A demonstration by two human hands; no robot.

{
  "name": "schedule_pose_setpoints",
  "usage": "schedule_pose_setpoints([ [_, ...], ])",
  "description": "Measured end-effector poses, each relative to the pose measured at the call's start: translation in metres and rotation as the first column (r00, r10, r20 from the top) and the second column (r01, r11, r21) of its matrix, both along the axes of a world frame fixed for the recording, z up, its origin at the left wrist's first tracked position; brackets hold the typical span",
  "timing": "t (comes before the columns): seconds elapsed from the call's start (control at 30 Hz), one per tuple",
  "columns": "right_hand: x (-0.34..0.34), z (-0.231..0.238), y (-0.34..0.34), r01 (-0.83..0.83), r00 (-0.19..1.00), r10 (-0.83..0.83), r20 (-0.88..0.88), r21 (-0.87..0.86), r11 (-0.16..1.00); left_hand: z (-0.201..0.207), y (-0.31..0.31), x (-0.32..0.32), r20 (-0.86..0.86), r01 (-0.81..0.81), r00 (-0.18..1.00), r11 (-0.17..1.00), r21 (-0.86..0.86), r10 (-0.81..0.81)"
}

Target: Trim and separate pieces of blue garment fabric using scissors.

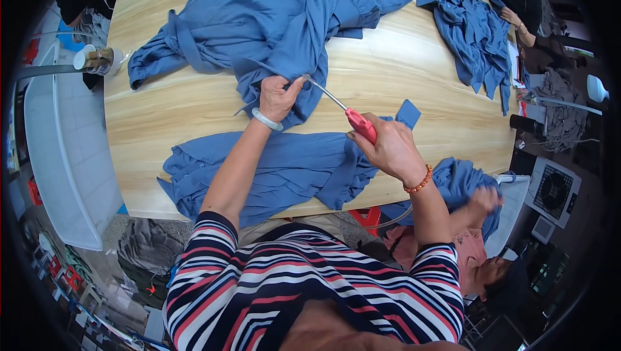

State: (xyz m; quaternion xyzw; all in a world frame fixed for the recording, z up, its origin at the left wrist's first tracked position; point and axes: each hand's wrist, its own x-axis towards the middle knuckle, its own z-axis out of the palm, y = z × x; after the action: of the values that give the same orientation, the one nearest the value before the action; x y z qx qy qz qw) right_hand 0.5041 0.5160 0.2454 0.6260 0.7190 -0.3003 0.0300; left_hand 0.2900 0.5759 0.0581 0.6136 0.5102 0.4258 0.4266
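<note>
A large blue garment (259,21) lies rumpled over the far middle of the table, its near part reaching toward me. My left hand (279,97) is closed, pinching a bit of its cloth between thumb and fingers. In my right hand (394,147) is the red handle of a tool (359,124) with a long thin metal shaft. The shaft's tip meets the cloth right beside my left thumb; I cannot make out the tip's exact shape. Below my forearms another blue garment (272,166) lies along the table's near edge.
The wood-grain table (375,60) spreads before me. At the far right a person's hand (511,17) touches another blue garment (469,34). Close on my right, a person in pink (475,202) handles blue cloth (456,179). A cup-like container (97,60) stands at the left edge.
</note>
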Motion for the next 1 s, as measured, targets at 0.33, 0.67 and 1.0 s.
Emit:
schedule_pose_setpoints([
  [0.33, -0.004, -0.002, 0.004, -0.032, 0.999, 0.035, 0.041, -0.072, 0.997, -0.008, 0.004, -0.002, 0.082, -0.025, 0.996, 0.994, 0.105, 0.016],
  [0.67, 0.026, -0.055, -0.002, 0.122, 0.986, -0.121, 0.113, -0.002, 0.992, 0.084, -0.015, -0.012, 0.064, -0.148, 0.989, 0.912, 0.383, 0.133],
  [1.0, -0.025, -0.125, 0.008, -0.239, 0.956, 0.276, -0.1, 0.279, 0.93, 0.188, -0.076, -0.077, -0.242, 0.09, 0.966, 0.755, 0.65, 0.092],
])
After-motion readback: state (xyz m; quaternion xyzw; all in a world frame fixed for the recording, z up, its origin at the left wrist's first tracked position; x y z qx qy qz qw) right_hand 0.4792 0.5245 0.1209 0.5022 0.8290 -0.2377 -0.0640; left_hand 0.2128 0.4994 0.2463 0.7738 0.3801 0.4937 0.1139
